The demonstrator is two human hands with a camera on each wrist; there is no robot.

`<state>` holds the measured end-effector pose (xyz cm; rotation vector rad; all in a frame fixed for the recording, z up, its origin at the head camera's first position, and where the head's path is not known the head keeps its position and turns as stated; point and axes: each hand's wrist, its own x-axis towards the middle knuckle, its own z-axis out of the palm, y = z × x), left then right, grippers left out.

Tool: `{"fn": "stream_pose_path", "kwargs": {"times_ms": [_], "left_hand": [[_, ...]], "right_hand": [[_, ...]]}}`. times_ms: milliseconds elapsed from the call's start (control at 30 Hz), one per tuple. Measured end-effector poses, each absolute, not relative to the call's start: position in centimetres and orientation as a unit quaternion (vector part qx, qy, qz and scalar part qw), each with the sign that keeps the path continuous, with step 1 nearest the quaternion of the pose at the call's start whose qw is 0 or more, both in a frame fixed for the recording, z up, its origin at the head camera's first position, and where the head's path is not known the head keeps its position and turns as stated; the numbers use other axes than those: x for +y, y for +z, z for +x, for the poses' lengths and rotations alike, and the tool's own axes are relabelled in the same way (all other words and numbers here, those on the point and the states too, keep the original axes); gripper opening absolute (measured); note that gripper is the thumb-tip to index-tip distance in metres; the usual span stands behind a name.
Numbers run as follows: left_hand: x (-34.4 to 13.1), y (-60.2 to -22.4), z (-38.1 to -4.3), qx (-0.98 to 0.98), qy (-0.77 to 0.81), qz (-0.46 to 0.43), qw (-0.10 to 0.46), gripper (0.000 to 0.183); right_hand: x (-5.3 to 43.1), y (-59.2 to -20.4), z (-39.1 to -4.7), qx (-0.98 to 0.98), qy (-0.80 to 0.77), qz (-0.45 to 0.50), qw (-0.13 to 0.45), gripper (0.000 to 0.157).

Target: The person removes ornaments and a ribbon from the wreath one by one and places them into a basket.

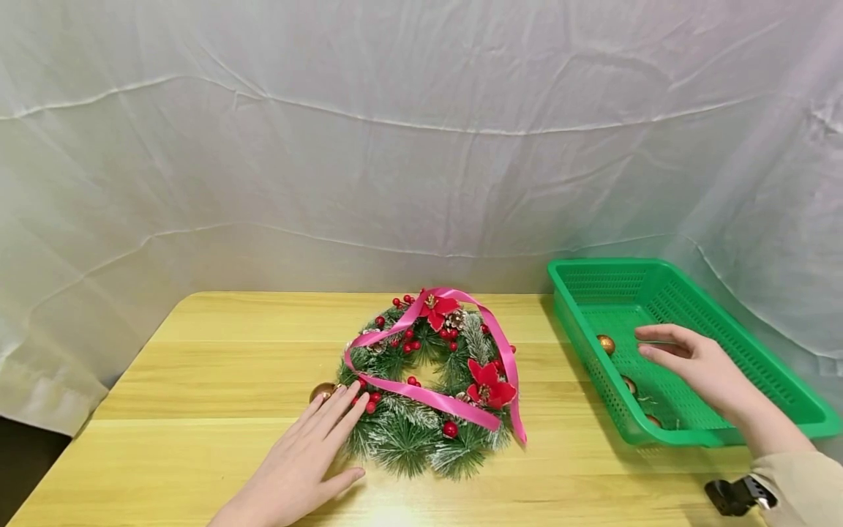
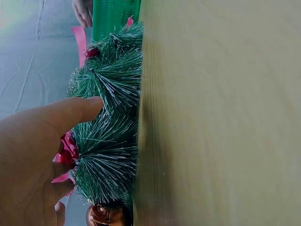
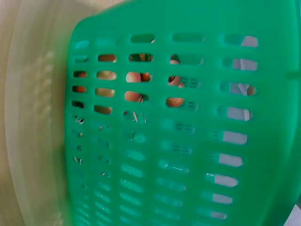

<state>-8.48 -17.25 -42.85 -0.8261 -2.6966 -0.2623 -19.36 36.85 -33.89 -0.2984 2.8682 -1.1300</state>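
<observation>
A green pine wreath (image 1: 402, 439) lies flat on the table, dressed with red berries, pinecones and red flowers (image 1: 488, 383). A pink ribbon (image 1: 431, 399) loops loosely across its top. My left hand (image 1: 303, 446) reaches over the wreath's left edge, fingers straight, fingertips at the berries, thumb spread apart. Beside those fingers sits a copper bauble (image 1: 323, 393), also seen low in the left wrist view. Over the green basket (image 1: 718, 322) hovers my right hand (image 1: 705, 366), fingers relaxed and apart from the thumb, nothing between them. A gold bauble (image 1: 606, 345) lies inside, near the basket's left wall.
Further small baubles (image 1: 629, 385) lie along the same wall of the basket. In the right wrist view the slotted basket wall (image 3: 155, 141) fills most of the picture. A pale cloth curtain (image 1: 421, 176) hangs behind the wooden table (image 1: 217, 366).
</observation>
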Motion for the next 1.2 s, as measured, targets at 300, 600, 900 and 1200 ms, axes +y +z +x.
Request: {"fn": "stream_pose_path", "kwargs": {"times_ms": [300,600,900,1200], "left_hand": [[-17.2,-42.9,-8.5,-0.940,-0.092,-0.291,0.155,0.092],[-17.2,-42.9,-8.5,-0.941,-0.095,-0.288,0.151,0.093],[-17.2,-42.8,-8.5,-0.940,-0.094,-0.287,0.156,0.093],[-17.2,-42.7,-8.4,-0.942,-0.099,-0.286,0.148,0.092]], "right_hand": [[35.2,-33.6,-19.3,0.919,-0.380,-0.106,0.020,0.045],[33.3,-32.7,-19.4,0.913,-0.391,-0.117,0.014,0.044],[29.9,-31.1,-19.5,0.899,-0.421,-0.122,-0.019,0.041],[25.8,-30.4,-20.6,0.869,-0.467,-0.164,-0.019,0.041]]}}
